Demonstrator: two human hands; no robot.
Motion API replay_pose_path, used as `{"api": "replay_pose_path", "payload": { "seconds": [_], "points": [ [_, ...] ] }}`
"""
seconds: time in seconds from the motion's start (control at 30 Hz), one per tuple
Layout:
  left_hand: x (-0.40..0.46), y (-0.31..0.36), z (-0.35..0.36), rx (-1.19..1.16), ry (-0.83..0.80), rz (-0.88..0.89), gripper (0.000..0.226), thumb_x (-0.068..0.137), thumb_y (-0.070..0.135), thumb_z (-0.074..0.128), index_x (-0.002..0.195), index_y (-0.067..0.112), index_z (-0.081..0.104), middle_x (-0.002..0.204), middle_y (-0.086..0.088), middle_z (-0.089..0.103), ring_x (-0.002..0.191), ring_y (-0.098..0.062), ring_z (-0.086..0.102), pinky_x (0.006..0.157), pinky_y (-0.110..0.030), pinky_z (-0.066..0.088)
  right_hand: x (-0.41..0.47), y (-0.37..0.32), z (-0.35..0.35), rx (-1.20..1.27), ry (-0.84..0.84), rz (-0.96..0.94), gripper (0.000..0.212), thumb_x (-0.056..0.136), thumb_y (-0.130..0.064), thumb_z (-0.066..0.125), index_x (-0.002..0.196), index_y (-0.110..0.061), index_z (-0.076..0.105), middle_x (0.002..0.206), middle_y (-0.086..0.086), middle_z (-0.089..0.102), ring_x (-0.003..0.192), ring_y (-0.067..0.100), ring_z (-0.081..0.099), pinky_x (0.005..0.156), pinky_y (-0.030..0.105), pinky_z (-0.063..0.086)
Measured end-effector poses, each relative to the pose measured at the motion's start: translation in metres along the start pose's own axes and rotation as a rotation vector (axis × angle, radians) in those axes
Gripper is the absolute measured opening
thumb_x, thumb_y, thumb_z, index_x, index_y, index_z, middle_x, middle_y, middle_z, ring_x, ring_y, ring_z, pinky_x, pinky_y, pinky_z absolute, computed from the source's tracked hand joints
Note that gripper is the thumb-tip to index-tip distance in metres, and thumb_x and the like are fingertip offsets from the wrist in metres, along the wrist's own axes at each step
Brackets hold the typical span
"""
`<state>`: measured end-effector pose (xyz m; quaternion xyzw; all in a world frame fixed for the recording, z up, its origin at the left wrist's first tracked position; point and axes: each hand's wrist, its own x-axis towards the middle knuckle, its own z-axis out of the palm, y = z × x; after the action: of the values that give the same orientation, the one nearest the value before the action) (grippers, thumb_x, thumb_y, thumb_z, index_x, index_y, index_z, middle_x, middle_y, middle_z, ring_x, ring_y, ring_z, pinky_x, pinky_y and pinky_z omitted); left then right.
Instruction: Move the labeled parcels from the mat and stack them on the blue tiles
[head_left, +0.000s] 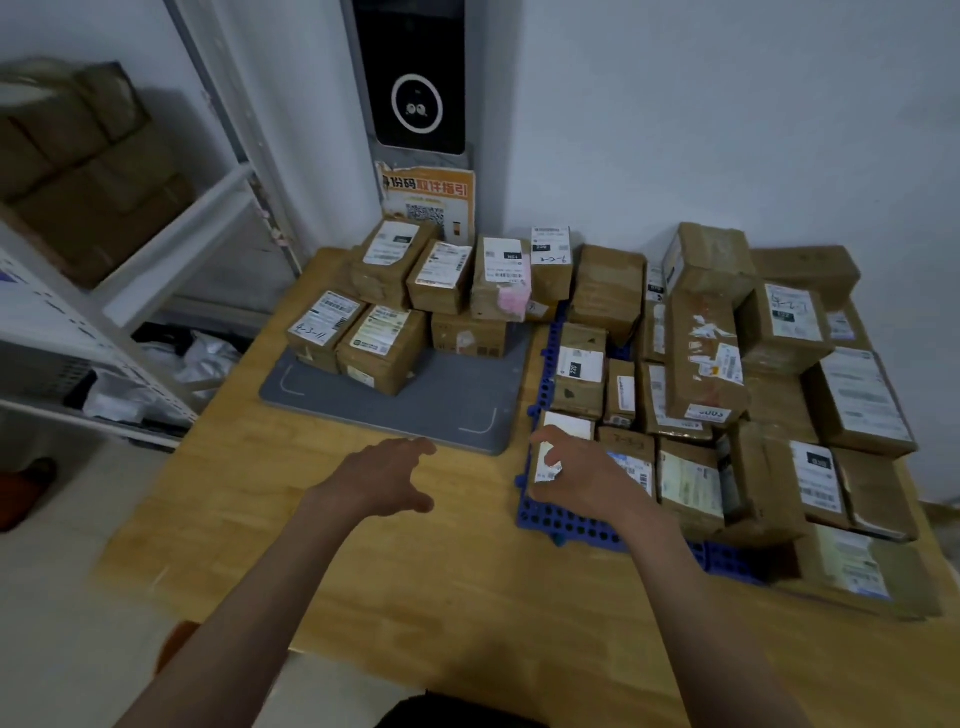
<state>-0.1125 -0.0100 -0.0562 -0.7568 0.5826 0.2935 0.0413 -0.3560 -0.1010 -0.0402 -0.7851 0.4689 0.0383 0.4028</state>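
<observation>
Weighing risks, largest thing down to smallest:

Wooden table (415, 597): it carries both the mat and the tiles side by side, so the carry between them is short; the likelier trouble lies in stacking, not in transport.

Blue tiles (566, 525): already crowded with parcels, with only the near left strip bare. A new parcel may have to go on top of others, and uneven tops could tip it.

Stacked parcels on the tiles (706, 358): several sit tilted or overlapping, the tall one in the middle leaning. I judge a nudge from an arm reaching past could slide one off toward the table's right edge.

Grey mat (415, 410): its near half is bare; the parcels left on it sit at the far side, so each reach goes over open mat.

Parcels on the mat (382, 348): still to be moved, piled two high at the back. Pulling a lower one first could topple the one above.

Right hand (576, 467): fingers curl onto the white-labelled parcel (558, 452) at the tiles' near left corner; I cannot tell whether it grips or only rests on it. That parcel sits close to the tile edge and could be pushed off.

Left hand (384, 475): empty, fingers spread loosely, hovering at the mat's near edge.
</observation>
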Motion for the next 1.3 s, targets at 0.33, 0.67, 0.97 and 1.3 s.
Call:
{"api": "replay_pose_path", "payload": {
  "seconds": [0.33, 0.67, 0.97, 1.3],
  "points": [
    [0.001, -0.045, -0.005, -0.047, -0.003, -0.073, 0.074, 0.08, 0.05, 0.072, 0.143, 0.038, 0.035, 0.139, 0.01, 0.048, 0.118, -0.013, 0.054, 0.09, -0.032, 0.045, 0.034, -0.031, 0.021, -0.005, -0.089, -0.043, 0.066, 0.086, -0.025, 0.068, 0.145, -0.026, 0.038, 0.137, 0.005, 0.049, 0.121, 0.02, 0.05, 0.097, 0.035, 0.046],
    [0.052, -0.114, -0.057, -0.076, -0.005, -0.045, 0.078, 0.081, 0.049, 0.072, 0.146, 0.033, 0.032, 0.146, 0.01, 0.043, 0.125, -0.013, 0.049, 0.092, -0.031, 0.041, 0.117, -0.087, 0.027, -0.001, -0.091, 0.005, 0.067, 0.088, -0.028, 0.068, 0.146, -0.028, 0.034, 0.141, 0.004, 0.048, 0.124, 0.016, 0.05, 0.086, 0.026, 0.043],
    [0.132, -0.153, -0.118, -0.078, -0.045, 0.079, 0.074, 0.082, 0.039, 0.074, 0.145, 0.026, 0.037, 0.143, 0.0, 0.045, 0.124, -0.019, 0.048, 0.097, -0.033, 0.045, 0.198, -0.115, 0.014, 0.048, 0.021, 0.095, 0.071, 0.088, -0.034, 0.07, 0.147, -0.028, 0.031, 0.142, 0.003, 0.046, 0.108, 0.015, 0.055, 0.078, 0.024, 0.044],
    [0.217, -0.173, -0.173, -0.074, 0.069, 0.11, 0.053, 0.08, 0.036, 0.076, 0.126, 0.02, 0.057, 0.126, -0.003, 0.06, 0.107, -0.018, 0.056, 0.08, -0.03, 0.043, 0.28, -0.163, -0.005, 0.061, 0.23, -0.051, 0.047, 0.081, -0.019, 0.07, 0.126, -0.015, 0.057, 0.124, -0.004, 0.059, 0.11, 0.014, 0.056, 0.086, 0.03, 0.048]
  ]
}}
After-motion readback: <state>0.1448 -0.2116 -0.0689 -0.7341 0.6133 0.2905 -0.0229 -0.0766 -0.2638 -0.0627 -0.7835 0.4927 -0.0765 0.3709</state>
